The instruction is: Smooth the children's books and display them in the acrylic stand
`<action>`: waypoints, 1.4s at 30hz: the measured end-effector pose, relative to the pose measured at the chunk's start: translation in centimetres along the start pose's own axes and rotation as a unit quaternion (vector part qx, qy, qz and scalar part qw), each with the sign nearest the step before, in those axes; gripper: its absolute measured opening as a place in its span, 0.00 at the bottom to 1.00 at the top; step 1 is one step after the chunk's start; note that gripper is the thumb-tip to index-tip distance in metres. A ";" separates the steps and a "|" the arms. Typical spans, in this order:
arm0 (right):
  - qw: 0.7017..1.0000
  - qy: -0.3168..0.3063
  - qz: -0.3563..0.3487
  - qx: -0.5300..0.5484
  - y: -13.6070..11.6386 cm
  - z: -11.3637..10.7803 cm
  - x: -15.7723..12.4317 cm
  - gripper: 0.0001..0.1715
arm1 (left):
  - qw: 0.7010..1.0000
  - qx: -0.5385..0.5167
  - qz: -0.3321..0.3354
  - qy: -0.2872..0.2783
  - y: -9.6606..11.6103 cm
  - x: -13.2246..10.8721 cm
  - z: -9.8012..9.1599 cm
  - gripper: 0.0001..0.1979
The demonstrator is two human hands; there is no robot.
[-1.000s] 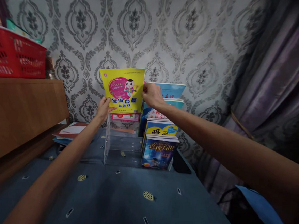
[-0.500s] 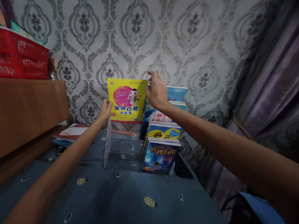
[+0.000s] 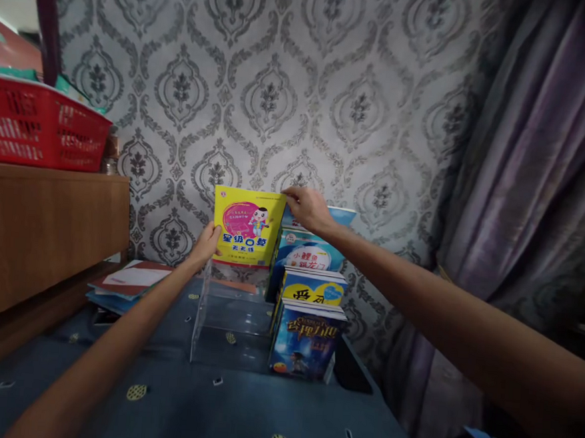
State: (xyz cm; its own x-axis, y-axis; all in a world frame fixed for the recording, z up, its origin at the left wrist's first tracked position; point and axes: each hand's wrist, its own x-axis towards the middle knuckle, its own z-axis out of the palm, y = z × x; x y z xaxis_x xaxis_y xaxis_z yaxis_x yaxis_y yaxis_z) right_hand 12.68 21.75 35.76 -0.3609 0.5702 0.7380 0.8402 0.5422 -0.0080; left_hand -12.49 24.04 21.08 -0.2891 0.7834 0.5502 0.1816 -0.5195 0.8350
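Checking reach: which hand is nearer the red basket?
Left. The left hand holds the lower left edge of the yellow book, right of and below the red basket; the right hand grips the book's top right corner, farther right.

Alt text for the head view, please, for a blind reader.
Two bare hands steady a yellow book upright at the back of a clear rack on a blue table: left hand at its lower left edge, right hand on its top right corner. More books stand stepped beside it.
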 end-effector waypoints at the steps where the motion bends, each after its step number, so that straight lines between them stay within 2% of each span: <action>1: 1.000 0.001 0.001 0.001 0.0 -0.1 0.0 0.23 | 1.000 0.002 0.000 -0.002 0.0 0.0 0.0 0.08; 17: 0.999 0.020 -0.022 0.043 0.9 0.9 0.0 0.24 | 1.000 0.005 0.004 -0.006 0.3 -0.5 0.0 0.09; 26: 0.998 0.025 -0.030 0.055 1.2 0.4 -0.4 0.24 | 1.000 -0.012 -0.008 -0.001 0.8 -0.5 0.2 0.10; 30: 0.999 -0.012 -0.046 0.017 0.9 0.0 0.8 0.24 | 0.999 -0.027 -0.019 0.000 1.1 -0.4 0.2 0.11; 36: 0.985 -0.145 -0.089 -0.025 -0.4 -1.2 3.0 0.19 | 0.999 -0.041 -0.027 0.004 1.2 -0.3 0.1 0.12; 42: 0.990 -0.124 -0.073 0.013 -0.5 -0.8 2.8 0.16 | 0.998 -0.050 -0.036 0.003 1.1 0.2 0.3 0.11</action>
State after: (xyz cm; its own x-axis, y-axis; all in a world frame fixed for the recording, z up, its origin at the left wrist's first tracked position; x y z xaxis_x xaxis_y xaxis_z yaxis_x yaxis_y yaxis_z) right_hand 11.60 22.58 38.33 -0.5685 0.6168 0.5445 0.7624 0.6436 0.0669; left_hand -12.09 23.71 22.12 -0.3043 0.8181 0.4880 0.0659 -0.4930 0.8675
